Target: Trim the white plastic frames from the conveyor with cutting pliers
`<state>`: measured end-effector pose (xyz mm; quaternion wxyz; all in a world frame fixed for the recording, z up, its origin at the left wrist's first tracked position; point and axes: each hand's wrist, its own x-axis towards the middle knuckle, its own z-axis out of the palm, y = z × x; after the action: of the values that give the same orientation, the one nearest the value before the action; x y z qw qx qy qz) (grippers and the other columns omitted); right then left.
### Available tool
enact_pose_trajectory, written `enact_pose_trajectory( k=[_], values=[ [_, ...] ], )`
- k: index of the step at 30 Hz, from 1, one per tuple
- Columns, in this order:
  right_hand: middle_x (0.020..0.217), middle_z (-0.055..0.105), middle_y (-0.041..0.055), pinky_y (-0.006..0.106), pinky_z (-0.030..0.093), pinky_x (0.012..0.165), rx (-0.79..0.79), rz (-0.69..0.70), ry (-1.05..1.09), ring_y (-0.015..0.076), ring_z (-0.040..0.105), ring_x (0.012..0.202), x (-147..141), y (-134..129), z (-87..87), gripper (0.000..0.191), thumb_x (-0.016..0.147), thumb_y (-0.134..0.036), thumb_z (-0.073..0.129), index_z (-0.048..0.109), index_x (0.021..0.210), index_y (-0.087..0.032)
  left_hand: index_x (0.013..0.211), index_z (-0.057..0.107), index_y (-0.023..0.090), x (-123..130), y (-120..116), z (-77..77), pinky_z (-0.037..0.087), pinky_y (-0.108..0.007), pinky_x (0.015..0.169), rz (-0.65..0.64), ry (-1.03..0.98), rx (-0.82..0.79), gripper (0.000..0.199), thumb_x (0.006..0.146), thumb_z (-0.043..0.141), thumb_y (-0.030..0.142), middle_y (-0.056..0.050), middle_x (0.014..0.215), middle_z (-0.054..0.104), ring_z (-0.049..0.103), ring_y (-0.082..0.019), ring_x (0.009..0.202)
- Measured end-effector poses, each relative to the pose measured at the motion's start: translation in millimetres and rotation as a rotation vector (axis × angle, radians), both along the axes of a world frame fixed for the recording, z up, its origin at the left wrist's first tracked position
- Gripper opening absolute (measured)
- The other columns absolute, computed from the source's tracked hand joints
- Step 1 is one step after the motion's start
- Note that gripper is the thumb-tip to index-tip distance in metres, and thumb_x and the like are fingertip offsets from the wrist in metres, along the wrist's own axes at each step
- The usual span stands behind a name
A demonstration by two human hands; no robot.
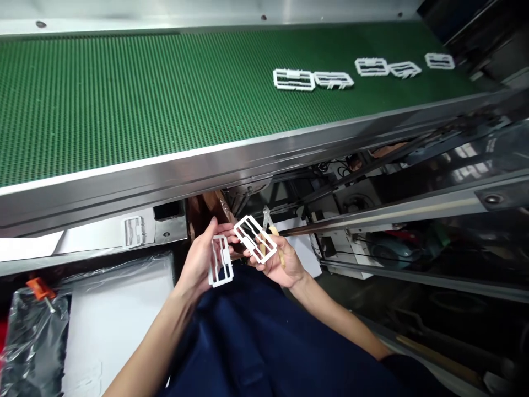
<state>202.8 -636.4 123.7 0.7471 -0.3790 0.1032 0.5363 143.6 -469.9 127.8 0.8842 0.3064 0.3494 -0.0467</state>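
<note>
My left hand [200,260] grips a white plastic frame [226,257] with thin slotted bars, held near upright against the palm. In my right hand [291,266] are a second white plastic frame [249,242], tilted, and a pair of yellow-handled nippers [266,214]. The nippers' metal jaws point up toward the conveyor, behind that frame. My left fingertips reach the near edge of the second frame; whether they press on it, I cannot tell. Both hands are in front of the dark blue clothing, below the conveyor's edge.
A green conveyor belt [124,105] with a metal rim [198,165] runs across the front. Several white frames [293,80] lie on its right part. Another frame [133,231] lies on a ledge at left, above a plastic-lined box [119,314] and an orange-handled tool [40,288]. Metal rails [392,218] stand right.
</note>
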Motion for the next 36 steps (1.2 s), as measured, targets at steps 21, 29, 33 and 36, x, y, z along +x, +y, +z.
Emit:
enact_pose_trajectory(
  k=[21, 29, 33, 36],
  values=[
    [0.082, 0.066, 0.0099, 0.019, 0.041, 0.049, 0.06, -0.041, 0.102, 0.0143, 0.061, 0.066, 9.9, -2.8, -8.8, 0.027, 0.079, -0.04, 0.05, 0.054, 0.09, -0.016, 0.103, 0.061, 0.004, 9.7, 3.2, -0.6, 0.052, -0.023, 0.047, 0.013, -0.047, -0.165, 0.04, 0.095, 0.035, 0.034, -0.01, 0.076, 0.066, 0.061, -0.015, 0.052],
    [0.081, 0.067, 0.0105, 0.018, 0.041, 0.05, 0.079, -0.041, 0.093, 0.0135, 0.061, 0.066, 11.5, -2.5, -9.6, 0.028, 0.077, -0.042, 0.053, 0.053, 0.089, -0.016, 0.097, 0.063, 0.007, 15.0, -2.6, 0.8, 0.05, -0.022, 0.046, 0.035, -0.025, -0.133, 0.035, 0.093, 0.039, 0.032, -0.008, 0.077, 0.064, 0.06, -0.013, 0.052],
    [0.08, 0.067, 0.0102, 0.018, 0.041, 0.051, 0.069, -0.038, 0.114, 0.0136, 0.061, 0.065, 11.9, -3.9, -10.5, 0.027, 0.079, -0.04, 0.049, 0.052, 0.09, -0.016, 0.091, 0.065, 0.008, 12.7, -5.1, 4.4, 0.051, -0.021, 0.05, 0.027, -0.038, -0.155, 0.03, 0.092, 0.043, 0.028, -0.006, 0.072, 0.062, 0.059, -0.012, 0.054],
    [0.076, 0.065, 0.0085, 0.018, 0.04, 0.05, 0.083, -0.032, 0.121, 0.014, 0.062, 0.064, 11.8, -4.2, -10.2, 0.027, 0.078, -0.039, 0.049, 0.052, 0.09, -0.015, 0.091, 0.065, 0.008, 9.5, -7.1, 10.0, 0.05, -0.018, 0.055, 0.032, -0.09, -0.108, 0.018, 0.086, 0.052, 0.02, -0.005, 0.075, 0.061, 0.058, -0.012, 0.06]
  ],
)
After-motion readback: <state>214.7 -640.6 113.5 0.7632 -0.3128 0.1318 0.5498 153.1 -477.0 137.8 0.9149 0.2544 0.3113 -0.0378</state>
